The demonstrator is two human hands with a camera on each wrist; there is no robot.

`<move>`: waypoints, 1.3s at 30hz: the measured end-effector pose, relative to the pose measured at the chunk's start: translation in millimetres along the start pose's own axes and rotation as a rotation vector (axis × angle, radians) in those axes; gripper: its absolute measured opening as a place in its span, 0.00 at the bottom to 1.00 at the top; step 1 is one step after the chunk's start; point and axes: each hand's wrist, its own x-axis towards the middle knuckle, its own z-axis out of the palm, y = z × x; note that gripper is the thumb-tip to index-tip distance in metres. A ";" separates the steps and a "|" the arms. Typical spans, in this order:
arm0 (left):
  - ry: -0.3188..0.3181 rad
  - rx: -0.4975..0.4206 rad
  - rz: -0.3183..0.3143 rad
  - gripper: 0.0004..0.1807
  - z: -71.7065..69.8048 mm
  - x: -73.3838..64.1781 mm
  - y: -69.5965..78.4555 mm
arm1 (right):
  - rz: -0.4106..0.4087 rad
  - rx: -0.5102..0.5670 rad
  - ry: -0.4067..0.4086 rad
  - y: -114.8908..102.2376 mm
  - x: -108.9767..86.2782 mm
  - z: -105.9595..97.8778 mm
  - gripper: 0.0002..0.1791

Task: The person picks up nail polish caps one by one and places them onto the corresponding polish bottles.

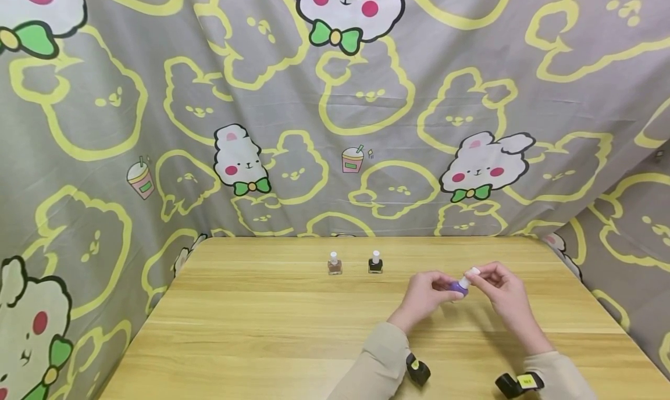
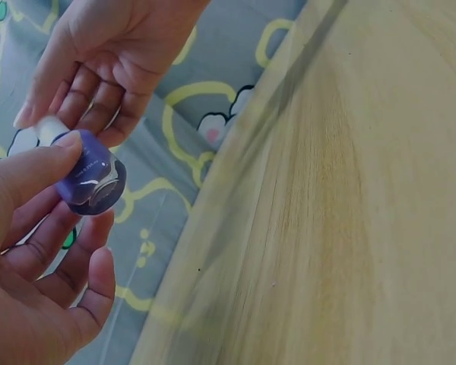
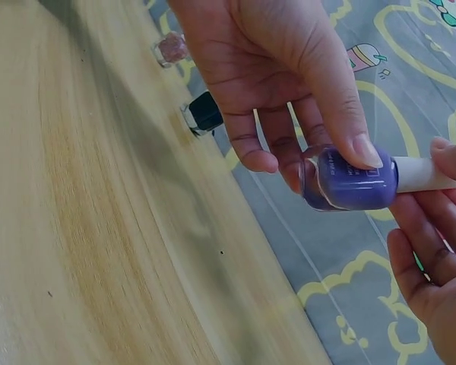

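Note:
A purple nail polish bottle with a white cap is held between both hands above the table's right half. My left hand pinches the glass body between thumb and fingers. The cap is gripped by the thumb and fingers of my right hand. In the right wrist view the purple bottle lies sideways, its white cap fitted at the neck. Seen from the left wrist, the bottle tilts with its base toward the camera and some clear glass near the bottom.
On the wooden table, a brown nail polish bottle and a black nail polish bottle stand upright near the back edge, left of the hands. A patterned grey curtain hangs behind the table and along its sides.

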 end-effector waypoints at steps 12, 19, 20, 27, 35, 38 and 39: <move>0.046 0.010 0.005 0.12 4.8 -1.0 0.7 | -0.023 -0.023 0.074 -0.5 -0.3 6.3 0.08; 0.070 0.023 -0.002 0.12 4.0 -0.8 0.3 | -0.042 -0.037 0.091 1.7 0.4 8.9 0.08; 0.072 0.024 -0.004 0.12 3.8 -0.8 0.4 | -0.044 -0.035 0.090 2.0 0.5 9.0 0.08; 0.071 0.031 -0.006 0.12 0.7 0.3 0.1 | -0.045 -0.017 0.063 1.2 -0.7 9.1 0.10; 0.089 -0.032 -0.018 0.12 -5.7 4.0 -4.2 | -0.080 0.002 0.016 -1.0 -1.5 6.4 0.14; 0.099 -0.041 -0.012 0.13 -9.2 5.3 -5.6 | -0.097 0.009 0.008 -0.9 -0.3 2.6 0.13; 0.104 -0.043 -0.011 0.13 -10.3 5.7 -5.9 | -0.102 0.007 0.011 -0.8 0.2 1.0 0.12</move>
